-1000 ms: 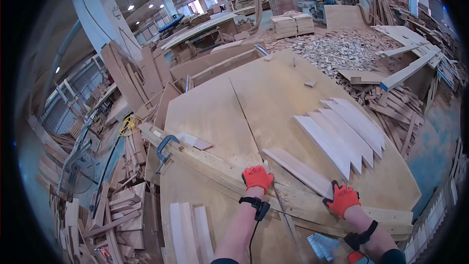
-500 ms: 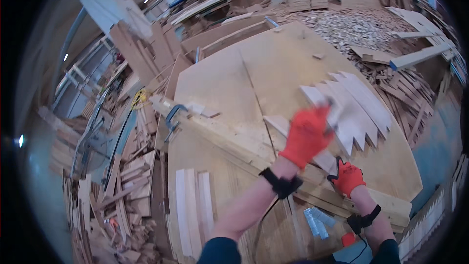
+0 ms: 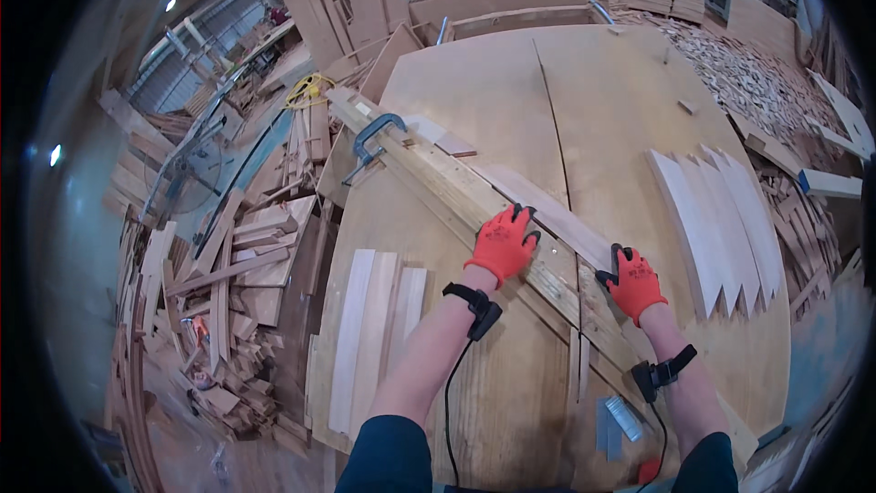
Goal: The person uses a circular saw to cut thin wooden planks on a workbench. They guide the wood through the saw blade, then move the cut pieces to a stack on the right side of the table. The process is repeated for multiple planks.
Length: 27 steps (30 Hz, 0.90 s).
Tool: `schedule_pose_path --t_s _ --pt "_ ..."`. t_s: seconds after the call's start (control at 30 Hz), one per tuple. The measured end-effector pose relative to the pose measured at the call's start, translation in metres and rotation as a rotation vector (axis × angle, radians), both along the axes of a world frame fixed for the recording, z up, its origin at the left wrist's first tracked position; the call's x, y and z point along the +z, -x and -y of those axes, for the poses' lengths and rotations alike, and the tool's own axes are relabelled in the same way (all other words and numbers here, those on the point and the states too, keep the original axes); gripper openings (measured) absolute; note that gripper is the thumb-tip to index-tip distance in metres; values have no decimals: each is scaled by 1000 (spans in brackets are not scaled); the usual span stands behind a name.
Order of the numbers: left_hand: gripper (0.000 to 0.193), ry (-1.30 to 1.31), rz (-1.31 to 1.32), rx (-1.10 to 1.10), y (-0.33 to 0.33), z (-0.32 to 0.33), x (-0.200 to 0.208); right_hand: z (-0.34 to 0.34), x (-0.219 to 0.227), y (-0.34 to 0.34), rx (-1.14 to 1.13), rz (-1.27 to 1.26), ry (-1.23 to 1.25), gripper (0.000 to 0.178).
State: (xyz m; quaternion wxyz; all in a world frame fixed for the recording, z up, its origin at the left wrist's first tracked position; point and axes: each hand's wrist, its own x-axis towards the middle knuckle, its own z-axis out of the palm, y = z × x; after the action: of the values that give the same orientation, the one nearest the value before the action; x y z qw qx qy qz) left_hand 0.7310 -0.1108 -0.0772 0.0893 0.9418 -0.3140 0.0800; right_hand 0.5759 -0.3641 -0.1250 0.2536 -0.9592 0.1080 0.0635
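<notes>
A long pale wooden board (image 3: 557,212) lies slantwise along a wooden guide rail (image 3: 429,173) on the big plywood table (image 3: 474,82). My left hand (image 3: 505,245), in a red glove with dark fingertips, rests on the rail with its fingers apart, their tips close to the board's edge. At the board's near right end, my right hand (image 3: 637,287), gloved alike, has thumb and forefinger closed around the end. Several pale boards with pointed ends (image 3: 721,228) lie side by side to the right. A blue C-clamp (image 3: 370,139) grips the rail's far left end.
Several straight wooden strips (image 3: 376,329) lie on the table at the left. Ribbed silvery metal strips (image 3: 624,419) and a small red thing (image 3: 649,470) are near the front. Scrap wood (image 3: 242,356) is heaped left of the table; offcuts (image 3: 748,68) pile up behind it.
My left hand, blurred and raised near the pointed boards before, has come down leftward onto the rail. My right hand stays at the board's end. The whole view has shifted.
</notes>
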Motion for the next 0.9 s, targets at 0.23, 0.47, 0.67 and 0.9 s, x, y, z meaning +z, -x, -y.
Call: schedule_pose_path --t_s 0.23,0.47,0.67,0.9 --pt "48 -65 -92 96 -37 11 7 16 -15 -45 198 26 -83 65" --pt "45 -186 -14 134 -43 17 1 -7 -6 -80 204 72 -129 55" --pt "49 -216 -39 221 -57 12 -4 -28 -41 -65 54 377 -212 52" --pt "48 -232 -31 232 -84 10 -8 -39 -41 -44 -105 493 -369 48"
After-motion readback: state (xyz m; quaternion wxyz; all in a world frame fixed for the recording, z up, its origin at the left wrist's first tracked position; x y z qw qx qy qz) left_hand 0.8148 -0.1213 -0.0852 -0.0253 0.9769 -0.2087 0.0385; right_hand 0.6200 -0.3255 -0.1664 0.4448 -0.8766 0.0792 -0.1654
